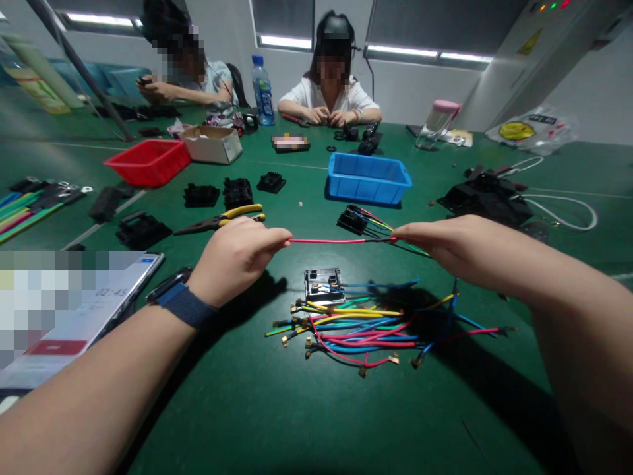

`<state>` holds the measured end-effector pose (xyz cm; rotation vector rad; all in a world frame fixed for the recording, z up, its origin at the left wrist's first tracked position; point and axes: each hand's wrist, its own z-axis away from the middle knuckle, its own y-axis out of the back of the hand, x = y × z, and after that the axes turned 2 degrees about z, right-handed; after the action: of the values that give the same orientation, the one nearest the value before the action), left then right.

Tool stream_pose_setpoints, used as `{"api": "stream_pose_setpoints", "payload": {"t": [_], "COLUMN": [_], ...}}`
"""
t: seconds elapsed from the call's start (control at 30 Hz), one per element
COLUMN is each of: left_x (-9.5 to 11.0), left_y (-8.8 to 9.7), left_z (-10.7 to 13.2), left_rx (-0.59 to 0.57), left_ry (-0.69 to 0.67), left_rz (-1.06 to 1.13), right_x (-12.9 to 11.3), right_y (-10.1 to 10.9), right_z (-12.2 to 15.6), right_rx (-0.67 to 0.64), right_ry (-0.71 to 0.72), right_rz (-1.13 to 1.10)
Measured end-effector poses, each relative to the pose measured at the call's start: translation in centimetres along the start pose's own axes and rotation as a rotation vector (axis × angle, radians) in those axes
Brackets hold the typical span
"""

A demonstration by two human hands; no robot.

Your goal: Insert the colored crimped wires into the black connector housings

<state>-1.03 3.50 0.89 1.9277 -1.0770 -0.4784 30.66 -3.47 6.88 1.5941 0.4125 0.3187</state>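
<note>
A red wire (329,241) is stretched level between my hands, above the green table. My left hand (242,251) pinches its left end, and my right hand (440,244) pinches the other end, where a dark section shows. Below the wire lies a small black housing (322,285) with a blue wire in it. Nearer to me is a loose pile of red, yellow, blue and green wires (361,330) with brass-coloured terminals. Just behind my right hand sits another black housing (353,219) with several coloured wires coming out.
Yellow-handled pliers (217,221) lie behind my left hand. A blue bin (368,181), a red bin (148,163) and a cardboard box (212,145) stand further back. A tablet-like screen (99,310) is at left. Two people sit across the table.
</note>
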Motion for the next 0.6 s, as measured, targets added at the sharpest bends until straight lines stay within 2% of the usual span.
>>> {"api": "stream_pose_setpoints", "payload": {"t": [0.2,0.4,0.6], "left_x": [-0.3,-0.2,0.0], "left_y": [-0.5,-0.5,-0.8], "left_z": [0.2,0.1,0.2], "left_rx": [-0.102,-0.119,-0.173], "left_ry": [0.033,0.065,0.161], "left_rz": [0.022,0.071,0.181], "right_x": [-0.6,0.7,1.5], "right_y": [0.4,0.4,0.2], "right_z": [0.1,0.4,0.6], "right_rx": [-0.010,-0.075,-0.002], "right_ry": [0.025,-0.043,-0.073], "right_rz": [0.014,-0.061,0.022]}}
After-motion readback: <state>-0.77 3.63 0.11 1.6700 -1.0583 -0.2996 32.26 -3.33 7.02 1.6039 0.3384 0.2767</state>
